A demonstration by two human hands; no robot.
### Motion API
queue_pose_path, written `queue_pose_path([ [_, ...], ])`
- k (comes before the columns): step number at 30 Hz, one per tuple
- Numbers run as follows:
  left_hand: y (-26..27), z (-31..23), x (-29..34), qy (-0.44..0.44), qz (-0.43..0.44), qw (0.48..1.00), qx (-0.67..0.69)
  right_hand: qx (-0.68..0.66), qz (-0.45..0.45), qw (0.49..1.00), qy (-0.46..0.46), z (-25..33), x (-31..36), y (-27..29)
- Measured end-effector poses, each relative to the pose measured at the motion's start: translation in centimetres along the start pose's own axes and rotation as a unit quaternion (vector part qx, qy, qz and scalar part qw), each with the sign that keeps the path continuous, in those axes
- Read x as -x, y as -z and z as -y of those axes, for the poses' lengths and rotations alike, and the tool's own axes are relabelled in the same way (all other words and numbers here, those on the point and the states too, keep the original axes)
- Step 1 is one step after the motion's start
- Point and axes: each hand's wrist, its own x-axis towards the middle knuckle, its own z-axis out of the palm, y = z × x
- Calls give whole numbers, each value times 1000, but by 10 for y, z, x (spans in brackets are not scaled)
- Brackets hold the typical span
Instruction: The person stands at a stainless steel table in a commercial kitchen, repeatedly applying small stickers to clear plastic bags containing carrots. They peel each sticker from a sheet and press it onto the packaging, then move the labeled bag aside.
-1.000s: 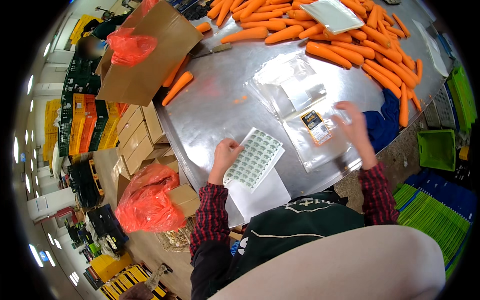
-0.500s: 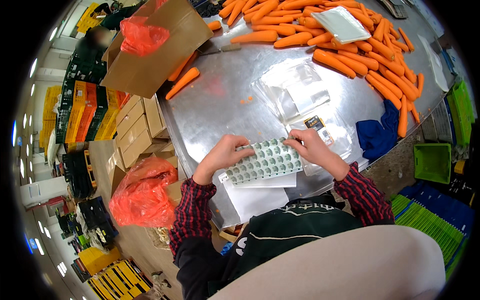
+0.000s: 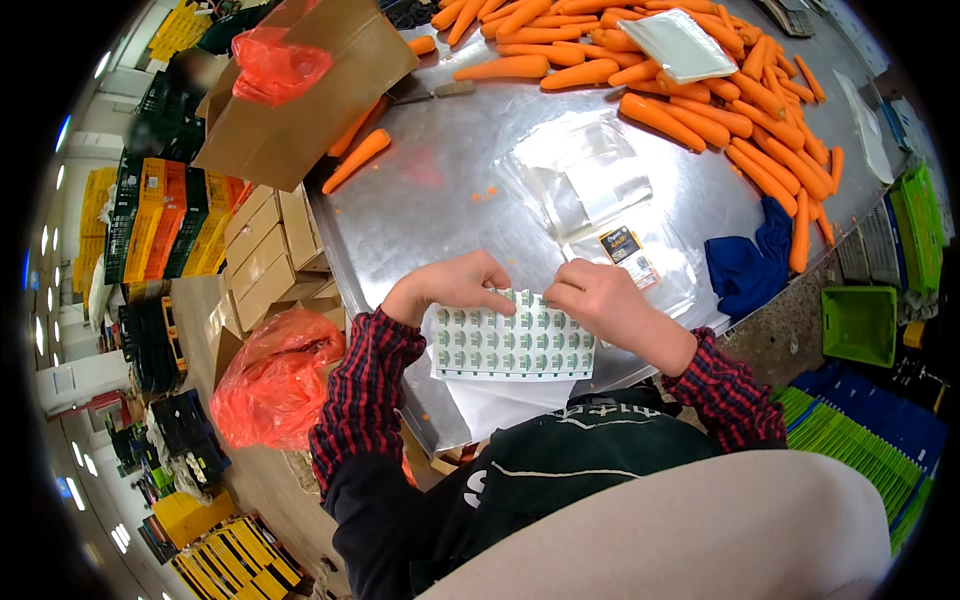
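Sticker sheet (image 3: 515, 350), white with rows of green prints, is held near the surface's close edge, in front of the torso. Its upper edge is taken by both grips. Left grip (image 3: 455, 284): narrow, thumb laid over the sheet near the middle of that edge, probably so that it is steadied. Right grip (image 3: 622, 312): fingertips drawn into a tight pinch at the same edge; whether a lone sticker is caught there cannot be told. White paper (image 3: 505, 402) is partly covered by the sheet.

Clear bags (image 3: 590, 185) are spread just beyond the hands, presumably placed for easy reach; a black-and-orange label (image 3: 630, 258) is seen among them.

Surface (image 3: 420, 225): bare metal, glare strong. Carrots (image 3: 690, 110) are heaped at the far side, a clear-wrapped packet (image 3: 683, 46) rested on top. Blue cloth (image 3: 745, 268) is left by the right edge. Cardboard box (image 3: 310, 105) is tilted at the far left, red plastic (image 3: 280, 70) tucked in its mouth.

Room: cartons (image 3: 262, 260) and coloured crates (image 3: 165, 220) are stacked left; a green tub (image 3: 858, 325) is set on the right.
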Motion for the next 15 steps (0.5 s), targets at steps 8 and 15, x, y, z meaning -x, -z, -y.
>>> queue_pose_path([
  [8, -13, 92, -25, 66, -42, 997, 25, -174, -122, 967, -138, -6, 34, -19],
  [15, -81, 41, -87, -66, -335, 938, -55, -240, -165, 832, -471, -150, 112, -25],
])
